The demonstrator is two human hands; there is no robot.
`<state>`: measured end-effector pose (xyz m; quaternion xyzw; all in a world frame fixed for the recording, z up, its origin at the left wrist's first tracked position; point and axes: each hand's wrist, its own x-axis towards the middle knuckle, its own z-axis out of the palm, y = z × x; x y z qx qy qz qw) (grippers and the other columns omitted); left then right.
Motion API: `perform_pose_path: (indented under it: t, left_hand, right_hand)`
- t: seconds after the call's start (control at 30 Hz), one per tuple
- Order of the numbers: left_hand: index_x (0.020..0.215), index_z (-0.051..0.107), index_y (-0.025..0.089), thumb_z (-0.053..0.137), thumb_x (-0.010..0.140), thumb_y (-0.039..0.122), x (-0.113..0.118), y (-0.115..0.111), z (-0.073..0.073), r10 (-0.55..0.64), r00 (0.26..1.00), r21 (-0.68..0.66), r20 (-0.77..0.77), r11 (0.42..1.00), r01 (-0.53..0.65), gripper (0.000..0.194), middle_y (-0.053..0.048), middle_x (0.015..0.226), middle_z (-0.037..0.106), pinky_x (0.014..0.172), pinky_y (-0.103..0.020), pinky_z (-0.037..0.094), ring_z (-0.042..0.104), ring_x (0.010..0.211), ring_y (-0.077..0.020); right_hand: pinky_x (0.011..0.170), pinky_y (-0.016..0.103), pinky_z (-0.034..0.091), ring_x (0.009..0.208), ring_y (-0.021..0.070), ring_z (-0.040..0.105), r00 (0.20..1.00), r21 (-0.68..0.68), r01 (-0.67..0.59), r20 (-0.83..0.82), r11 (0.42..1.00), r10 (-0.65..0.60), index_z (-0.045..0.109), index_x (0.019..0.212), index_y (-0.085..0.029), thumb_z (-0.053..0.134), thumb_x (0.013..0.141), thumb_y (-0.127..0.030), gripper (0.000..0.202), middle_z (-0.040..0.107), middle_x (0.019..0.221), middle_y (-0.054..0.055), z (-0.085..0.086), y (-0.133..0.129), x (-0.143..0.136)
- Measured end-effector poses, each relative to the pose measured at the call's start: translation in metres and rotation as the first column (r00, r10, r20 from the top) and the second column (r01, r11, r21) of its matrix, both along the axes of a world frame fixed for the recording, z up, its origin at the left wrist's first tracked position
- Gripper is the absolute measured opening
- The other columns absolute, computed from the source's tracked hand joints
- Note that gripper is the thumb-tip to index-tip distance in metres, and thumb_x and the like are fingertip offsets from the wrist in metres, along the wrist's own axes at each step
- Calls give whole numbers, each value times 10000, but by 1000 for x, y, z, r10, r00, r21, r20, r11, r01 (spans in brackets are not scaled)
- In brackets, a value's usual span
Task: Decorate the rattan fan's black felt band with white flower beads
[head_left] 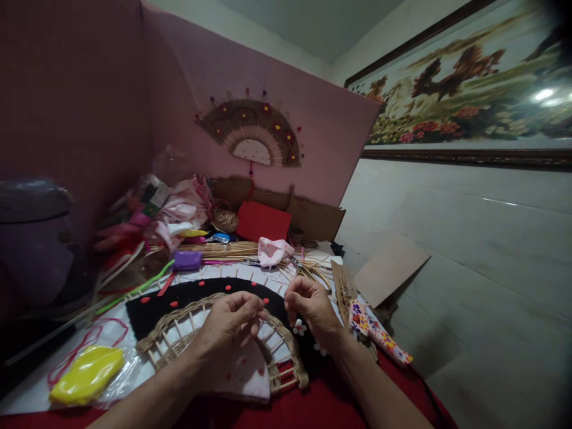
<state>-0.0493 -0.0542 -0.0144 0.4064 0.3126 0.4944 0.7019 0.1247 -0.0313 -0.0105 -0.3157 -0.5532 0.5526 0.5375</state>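
1. Our left hand (233, 319) has its thumb and fingertips drawn together above the fan (276, 311); we cannot tell whether anything small sits between them.
2. Our right hand (315, 307), near the left, curls its fingers inward; whether it grips anything, we cannot tell either.
3. The fan lies below both hands, its black band (187, 295) arching past the left fingertips and its white centre (255, 376) below the left palm.
4. Its long axis runs crosswise, from well left of our left hand to below our right, with the right end slanting toward us.
5. Our left hand is nearer the fan's middle; our right is nearer a white flower (299, 327), just below its fingers.
6. The yellow pack (87, 374) lies left of our left forearm; the scissors (322, 282) lie just beyond our right hand.
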Motion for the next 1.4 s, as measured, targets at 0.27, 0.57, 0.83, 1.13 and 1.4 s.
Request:
perform_pose_path:
  t: [0.27,0.57,0.83,1.13,1.4]
  left_hand:
    - [757,545,137,621,748,412,-1,1,0,-57,998,15,37,998,57,285,-29,623,617,346,-138,224,424,389,-34]
    - [853,631,95,716,675,272,-1,-3,3,-33,998,-65,54,997,37,265,-49,725,615,415,-143,319,491,509,-48]
    - [690,549,114,773,603,264,-3,1,1,-50,996,-30,78,998,52,284,-23,644,585,418,-152,297,436,466,-38]
    - [658,534,127,712,661,398,-5,-1,5,-113,989,-38,99,992,117,324,51,535,418,365,-154,172,302,402,-16]
    - [873,606,131,750,635,174,-6,0,3,-76,979,-91,191,991,94,282,5,679,530,488,-147,351,479,562,-48]
  right_hand:
    - [367,162,395,385,49,472,996,7,84,30,996,-84,613,708,-138,711,684,-329,216,574,530,-38,0,2,1]
    - [411,193,434,431,76,530,993,1,67,102,998,-67,633,747,-136,698,689,-285,173,625,605,-8,-1,2,1]
    - [415,191,411,417,69,503,993,58,68,91,996,-73,533,671,-153,739,648,-293,250,569,568,-42,0,2,1]
    - [402,181,388,418,54,464,994,38,62,86,997,-65,598,713,-143,634,749,-399,261,548,578,-31,2,0,0]
    - [426,184,393,419,59,490,991,42,74,106,996,-78,584,715,-148,696,698,-336,220,561,561,-42,2,0,0]
